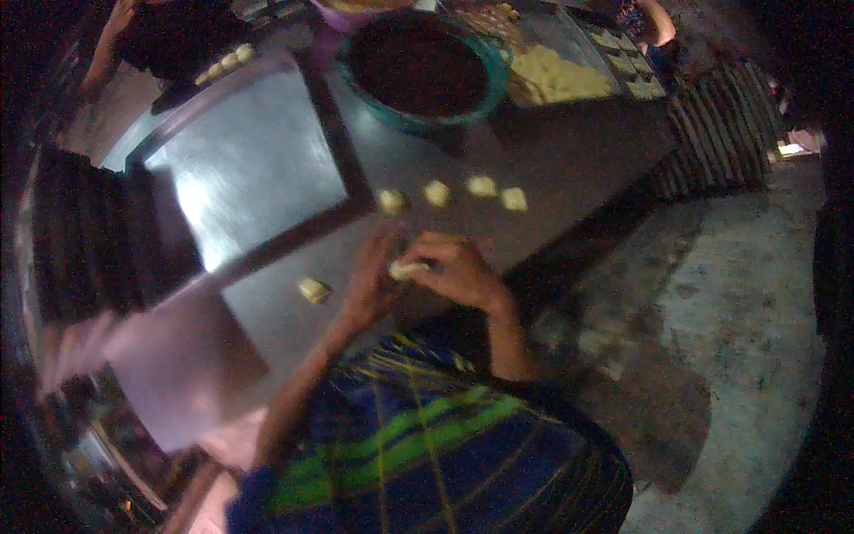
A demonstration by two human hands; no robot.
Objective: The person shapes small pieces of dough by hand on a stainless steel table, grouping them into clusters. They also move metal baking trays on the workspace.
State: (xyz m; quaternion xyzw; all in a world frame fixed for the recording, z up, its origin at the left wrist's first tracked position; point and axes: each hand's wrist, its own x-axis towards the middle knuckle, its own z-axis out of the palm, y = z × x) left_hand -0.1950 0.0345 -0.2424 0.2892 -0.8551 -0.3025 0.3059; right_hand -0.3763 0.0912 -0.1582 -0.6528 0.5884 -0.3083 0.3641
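Note:
My left hand (375, 276) and my right hand (449, 271) meet over the metal table, both on a small pale piece of dough (406, 269). The right fingers are curled around it; the left fingers point up beside it, slightly blurred. Several small dough pieces (436, 192) lie in a loose row just beyond my hands. Another piece (314, 289) rests to the left of my left hand.
Behind are a teal tub (498, 80) of dark filling, a dough-covered tray (560, 73) and filled trays (627, 62). A shiny square tray (245, 151) lies left, beside stacked dark trays (98, 236); corrugated trays (712, 125) stand right. Two other people (160, 31) (649, 22) are at the far edges.

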